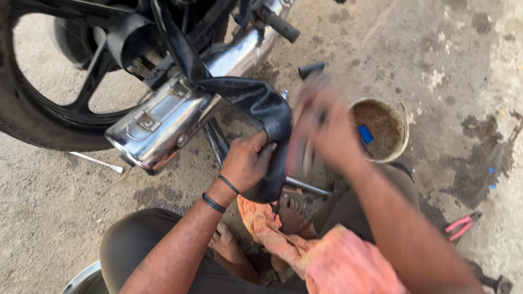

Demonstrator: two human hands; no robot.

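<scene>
While my left hand (248, 162) curls its fingers tight around the black inner tube (256, 100), my right hand (321, 128) is a blur against it, so I cannot tell its grip. Limp and dull, the tube drapes from the wheel (32, 120) over the chrome exhaust (174, 111).

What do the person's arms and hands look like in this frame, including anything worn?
Both forearms are bare, with no sleeves or gloves. The left hand has two thin black bands around its wrist. The right hand is motion-blurred, and nothing worn on it can be made out.
</scene>
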